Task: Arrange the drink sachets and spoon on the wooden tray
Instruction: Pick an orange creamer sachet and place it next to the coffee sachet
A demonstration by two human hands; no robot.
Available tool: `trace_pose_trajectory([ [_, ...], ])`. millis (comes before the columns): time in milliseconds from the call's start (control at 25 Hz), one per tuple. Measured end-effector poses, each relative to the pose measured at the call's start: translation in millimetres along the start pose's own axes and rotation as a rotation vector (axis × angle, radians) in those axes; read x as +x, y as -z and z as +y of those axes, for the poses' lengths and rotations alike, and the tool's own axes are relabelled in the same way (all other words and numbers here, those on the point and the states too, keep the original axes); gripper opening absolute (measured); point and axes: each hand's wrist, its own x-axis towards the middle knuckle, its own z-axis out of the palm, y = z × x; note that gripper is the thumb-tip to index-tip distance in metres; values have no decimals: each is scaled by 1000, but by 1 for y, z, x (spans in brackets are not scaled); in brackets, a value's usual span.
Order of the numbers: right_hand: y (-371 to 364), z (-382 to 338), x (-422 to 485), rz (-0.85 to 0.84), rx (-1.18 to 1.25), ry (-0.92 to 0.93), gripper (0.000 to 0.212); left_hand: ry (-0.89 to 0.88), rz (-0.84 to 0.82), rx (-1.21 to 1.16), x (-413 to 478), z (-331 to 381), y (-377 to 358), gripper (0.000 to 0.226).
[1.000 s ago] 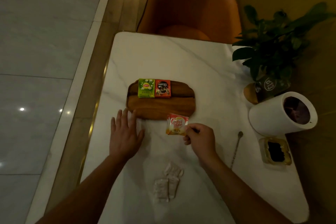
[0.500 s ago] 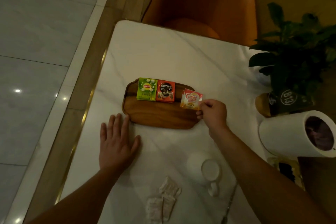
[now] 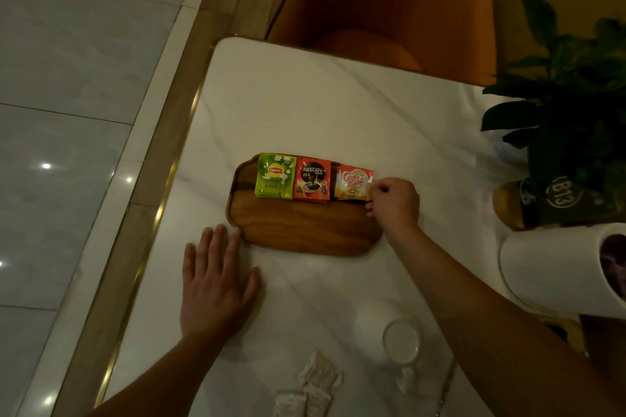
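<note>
A wooden tray point(image 3: 305, 230) lies on the white marble table. Along its far edge sit a green Lipton sachet point(image 3: 275, 175) and a red Nescafe sachet point(image 3: 311, 179), side by side. To their right an orange Coffee-mate sachet point(image 3: 352, 181) lies on the tray, its right edge pinched by my right hand point(image 3: 393, 201). My left hand point(image 3: 216, 284) rests flat on the table, fingertips touching the tray's near left corner. The spoon's thin handle point(image 3: 445, 389) shows at the bottom, beside my right forearm.
Small white sachets point(image 3: 315, 382) and a white cup point(image 3: 401, 342) sit near the bottom edge. A white cylindrical container point(image 3: 555, 271) and a potted plant point(image 3: 562, 132) stand at the right. An orange chair point(image 3: 389, 3) is beyond the table.
My right hand carried the Coffee-mate sachet from the table in front of the tray up onto the tray, beside the Nescafe sachet. The left hand stayed flat by the tray.
</note>
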Motion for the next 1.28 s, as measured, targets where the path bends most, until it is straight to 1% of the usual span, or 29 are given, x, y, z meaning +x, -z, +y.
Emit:
trace_pose_trajectory([
  [240, -4, -3, 2, 10, -17, -4, 15, -5, 10, 6, 0, -3, -3, 77],
  [560, -5, 0, -2, -15, -27, 7, 12, -7, 26, 0, 1, -4, -4, 75],
  [920, -6, 1, -6, -21, -103, 35, 16, 2, 21, -27, 0, -4, -5, 75],
  [1280, -4, 1, -7, -10, -64, 24, 15, 1, 28, -23, 1, -4, -5, 76],
])
